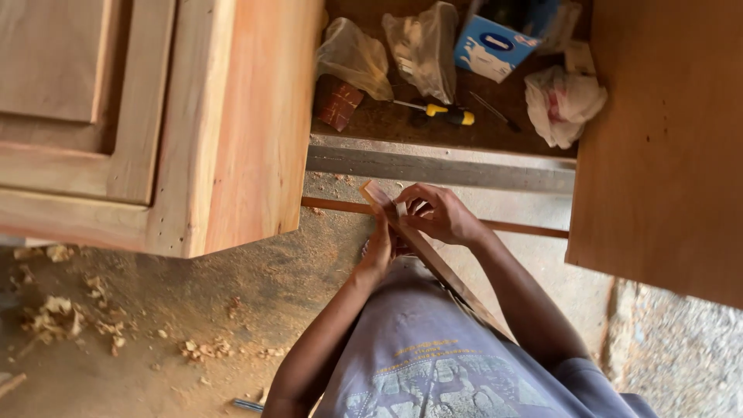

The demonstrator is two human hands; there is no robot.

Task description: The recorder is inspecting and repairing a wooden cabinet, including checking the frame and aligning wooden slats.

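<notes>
At the far left a pale wooden cabinet (162, 116) fills the upper corner, its panelled door smooth and reddish-tan along the planed edge. Below it the dusty concrete floor (155, 333) carries curled wood shavings (54, 317) in loose, ragged heaps.

Toward the middle, the left hand (377, 249) closes around a long, thin wooden strip (433, 259), fingers wrapped on its lower side. The strip is flat and narrow, brown, and slants from its squared top end near the hands down across the person's lap. The right hand (436, 213) is curled over the strip's upper part, fingertips pinched on it together with a small pale piece, possibly sandpaper; the view is too blurred to be sure. Both hands are clamped on the strip, close beside each other.

Behind the hands a grey beam (441, 165) runs level, and a thin brown rail (526, 228) crosses just below it. On the dark rough board (402, 120) above lie a crumpled clear plastic bag (352, 56), a second bag (424, 46), a small reddish-brown block (338, 104), a screwdriver (445, 114) with a yellow and black handle, a blue and white carton (495, 42), and a wadded white bag (563, 102).

At the right a flat, smooth orange-brown panel (665, 147) stands over gritty grey ground.
</notes>
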